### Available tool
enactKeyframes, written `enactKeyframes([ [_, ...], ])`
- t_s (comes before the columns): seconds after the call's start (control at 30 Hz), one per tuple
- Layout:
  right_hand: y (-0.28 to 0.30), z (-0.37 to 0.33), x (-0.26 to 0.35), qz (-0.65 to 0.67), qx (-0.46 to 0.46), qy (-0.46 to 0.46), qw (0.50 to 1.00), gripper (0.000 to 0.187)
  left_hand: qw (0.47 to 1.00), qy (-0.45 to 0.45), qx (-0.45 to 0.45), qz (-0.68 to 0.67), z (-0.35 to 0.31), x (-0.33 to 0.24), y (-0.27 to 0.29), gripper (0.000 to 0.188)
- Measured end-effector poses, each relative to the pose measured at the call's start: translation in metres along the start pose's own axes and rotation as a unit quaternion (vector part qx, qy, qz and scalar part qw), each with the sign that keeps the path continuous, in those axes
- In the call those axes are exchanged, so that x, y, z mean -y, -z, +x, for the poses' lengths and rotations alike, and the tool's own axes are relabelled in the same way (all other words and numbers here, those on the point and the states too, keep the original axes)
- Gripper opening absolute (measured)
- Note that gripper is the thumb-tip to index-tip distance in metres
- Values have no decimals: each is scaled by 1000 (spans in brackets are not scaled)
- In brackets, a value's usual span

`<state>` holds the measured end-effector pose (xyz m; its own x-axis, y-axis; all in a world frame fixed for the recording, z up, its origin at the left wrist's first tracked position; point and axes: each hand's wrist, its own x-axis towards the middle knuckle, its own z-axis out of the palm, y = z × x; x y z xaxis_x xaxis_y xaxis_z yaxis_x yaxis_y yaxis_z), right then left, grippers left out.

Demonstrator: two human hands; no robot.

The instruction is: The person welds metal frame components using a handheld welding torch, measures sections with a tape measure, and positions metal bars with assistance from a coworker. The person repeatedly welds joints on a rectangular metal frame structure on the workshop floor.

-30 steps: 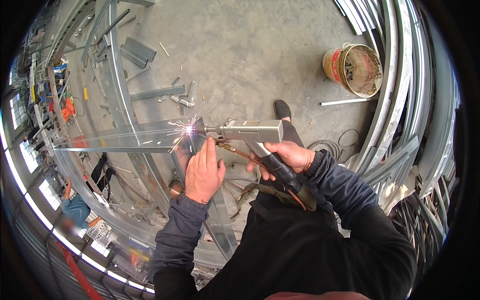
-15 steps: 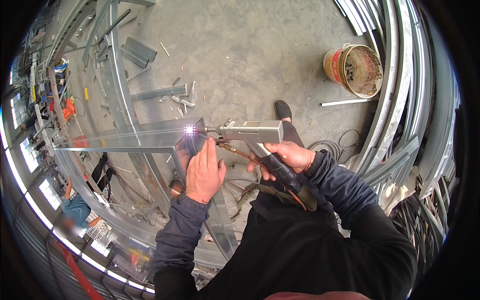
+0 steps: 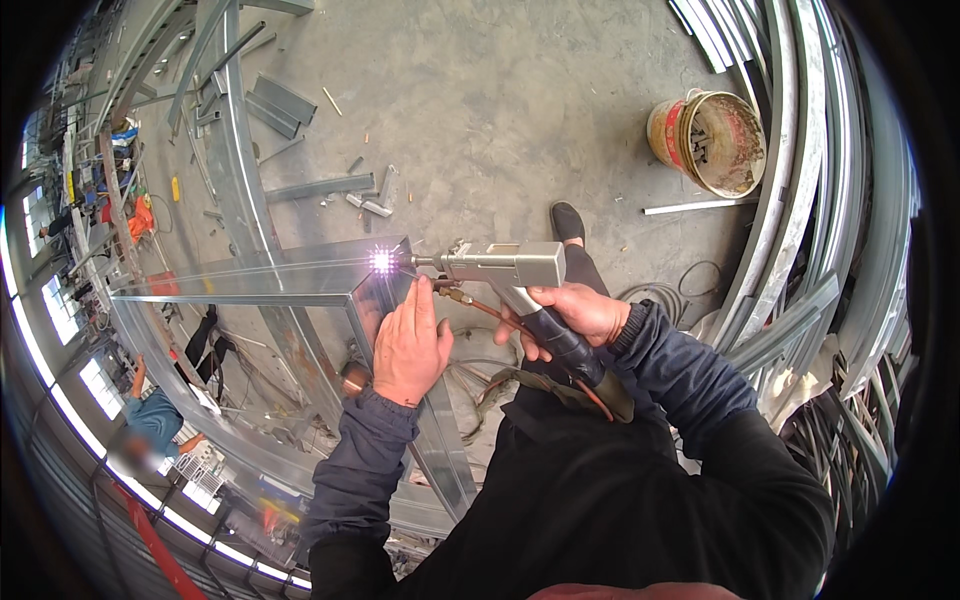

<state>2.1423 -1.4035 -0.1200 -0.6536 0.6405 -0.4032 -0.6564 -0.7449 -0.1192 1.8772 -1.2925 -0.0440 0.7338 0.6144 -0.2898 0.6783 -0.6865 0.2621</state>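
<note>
The right hand (image 3: 575, 312) is gripping the black handle of the grey metal welding gun (image 3: 500, 268), whose nozzle is pointing left at the shiny steel beam (image 3: 260, 282), while the left hand (image 3: 410, 345), fingers together, is pressing flat just below the spark (image 3: 381, 261).

Bare grey concrete floor (image 3: 480, 110), daylight, scattered with short metal offcuts (image 3: 365, 195) and a loose cable loop (image 3: 690, 285). Rusty, dirt-caked bucket (image 3: 715, 140) stands upper right, with a thin white rod (image 3: 695, 207) lying just below it; bundles of curved galvanised steel profiles (image 3: 800, 250) run along the right side. Long steel rails (image 3: 230, 130) lie on the floor at left, bright windows (image 3: 60, 300) along the far left edge.
</note>
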Motion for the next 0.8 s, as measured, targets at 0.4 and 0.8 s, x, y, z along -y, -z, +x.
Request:
enactKeyframes([
  [0.4, 0, 1, 1, -8, -4, -8, 1000, 60, 1000, -5, -2, 2, 0, 1, -1, 81],
  [0.8, 1, 1, 0, -4, -4, -8, 1000, 59, 1000, -3, -7, 2, 0, -1, -1, 81],
])
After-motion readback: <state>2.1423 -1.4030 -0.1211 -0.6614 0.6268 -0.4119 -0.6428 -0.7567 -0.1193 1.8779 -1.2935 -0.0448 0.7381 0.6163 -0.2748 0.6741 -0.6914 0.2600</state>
